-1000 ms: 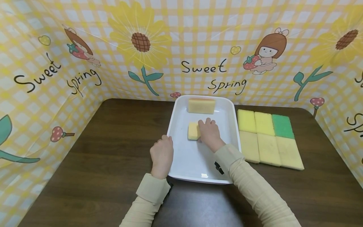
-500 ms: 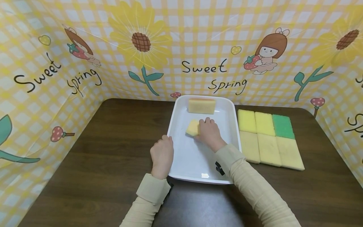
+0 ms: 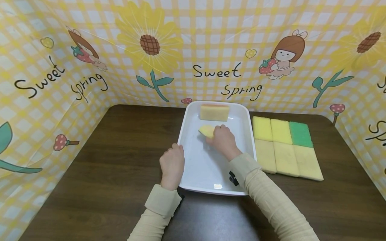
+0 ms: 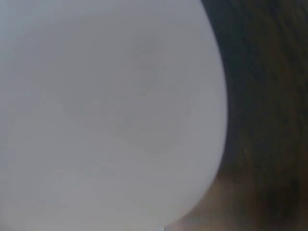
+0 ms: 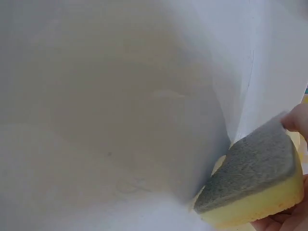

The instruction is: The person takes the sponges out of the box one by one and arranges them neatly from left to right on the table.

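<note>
A white tray [image 3: 193, 174] lies on the dark wooden table. My left hand [image 3: 172, 164] grips its left rim with curled fingers; the left wrist view shows the tray's blurred white side [image 4: 120, 110] close up. Inside the tray, my right hand [image 3: 223, 140] holds a sponge [image 3: 206, 131], yellow with a grey scouring layer. In the right wrist view the sponge [image 5: 255, 168] is tilted, its grey face showing and one corner close to the tray surface, with fingers [image 5: 299, 120] at its right end. A second sponge [image 3: 214, 113] stands on edge at the tray's far end.
Right of the tray, several sponges lie flat in two rows: yellow ones [image 3: 262, 129], a green one [image 3: 301, 134] and beige ones [image 3: 285, 159]. A yellow checked cloth [image 3: 211, 36] with printed flowers hangs behind and around the table [image 3: 99, 174].
The sponge in my right hand has turned from lying flat to tilted, its near left end lifting and swinging away from me. My left hand and the tray stay put.
</note>
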`<action>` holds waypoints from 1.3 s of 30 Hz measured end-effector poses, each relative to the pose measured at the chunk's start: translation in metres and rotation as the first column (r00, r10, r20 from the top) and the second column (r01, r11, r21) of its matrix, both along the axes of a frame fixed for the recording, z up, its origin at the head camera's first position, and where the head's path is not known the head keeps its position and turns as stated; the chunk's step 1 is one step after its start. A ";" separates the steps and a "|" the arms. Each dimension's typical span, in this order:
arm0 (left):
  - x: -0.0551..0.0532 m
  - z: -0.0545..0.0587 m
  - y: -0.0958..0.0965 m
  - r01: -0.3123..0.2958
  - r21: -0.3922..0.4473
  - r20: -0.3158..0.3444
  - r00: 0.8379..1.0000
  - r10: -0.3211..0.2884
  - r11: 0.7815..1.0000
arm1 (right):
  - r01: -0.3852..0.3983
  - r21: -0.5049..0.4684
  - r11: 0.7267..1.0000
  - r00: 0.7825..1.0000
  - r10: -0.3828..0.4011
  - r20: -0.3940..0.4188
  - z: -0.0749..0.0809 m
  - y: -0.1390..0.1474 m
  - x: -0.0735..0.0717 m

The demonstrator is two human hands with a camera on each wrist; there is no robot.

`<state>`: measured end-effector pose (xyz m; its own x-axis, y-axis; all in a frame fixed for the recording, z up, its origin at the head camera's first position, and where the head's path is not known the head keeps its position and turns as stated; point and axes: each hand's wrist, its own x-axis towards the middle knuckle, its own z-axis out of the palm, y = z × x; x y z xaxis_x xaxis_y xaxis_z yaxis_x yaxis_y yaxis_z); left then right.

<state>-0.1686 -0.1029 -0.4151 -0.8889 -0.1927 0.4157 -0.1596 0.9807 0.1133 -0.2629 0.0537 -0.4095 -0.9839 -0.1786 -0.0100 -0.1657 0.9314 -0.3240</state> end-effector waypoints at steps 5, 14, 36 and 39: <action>0.000 -0.001 0.000 0.000 -0.005 -0.030 1.000 0.000 1.000 | 0.019 -0.050 0.999 0.999 -0.021 -0.035 0.002 0.000 -0.001; 0.000 -0.003 0.000 0.002 -0.007 -0.053 0.999 -0.002 1.000 | -0.002 -0.062 0.998 0.989 -0.007 -0.150 0.005 0.000 0.001; 0.002 -0.001 -0.001 0.013 -0.026 -0.059 0.998 -0.015 1.000 | 0.011 -0.217 0.976 0.982 -0.051 -0.180 0.014 0.000 0.010; 0.003 -0.001 -0.001 0.010 -0.039 -0.062 0.998 -0.013 0.999 | 0.021 -0.220 0.975 0.984 -0.059 -0.166 0.021 0.001 0.012</action>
<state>-0.1657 -0.1043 -0.4161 -0.8632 -0.1651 0.4770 -0.1421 0.9863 0.0843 -0.2511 0.0549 -0.3886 -0.9740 -0.1185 0.1932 -0.2003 0.8491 -0.4887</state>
